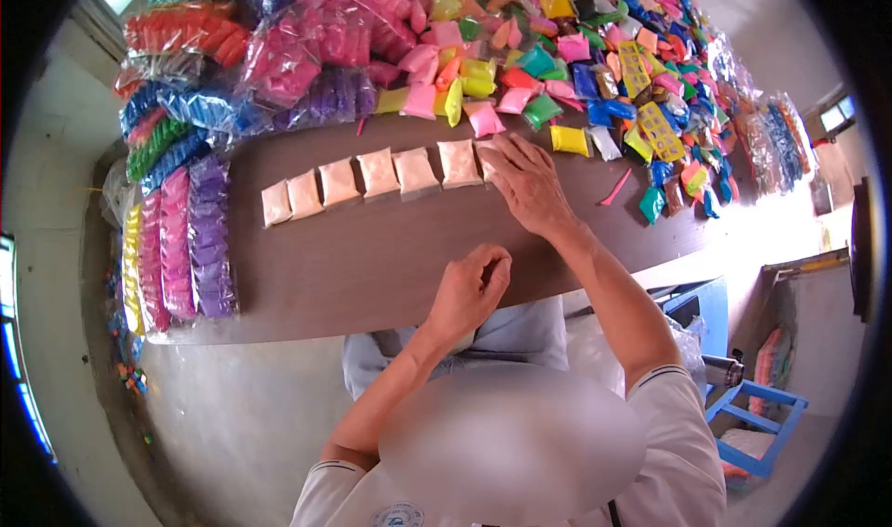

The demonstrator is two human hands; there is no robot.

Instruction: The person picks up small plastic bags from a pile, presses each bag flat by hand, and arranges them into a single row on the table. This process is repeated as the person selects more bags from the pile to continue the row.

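A row of several small clear packets with pale peach contents (379, 173) lies across the brown table. At the right end of this row, my right hand (528, 185) reaches over the last pale peach packet (485, 159), its fingers stretched out and touching it. The hand partly hides that packet. My left hand (472, 290) is closed in a loose fist near the table's front edge, apart from the packets. Nothing shows in its fingers.
A large heap of coloured packets (539, 59) covers the table's back and right. Bundled bags in pink (321, 39), blue (209, 109) and purple (212, 239) line the left side. A pink plastic tool (615, 187) lies at right. A blue stool (762, 425) stands beside me.
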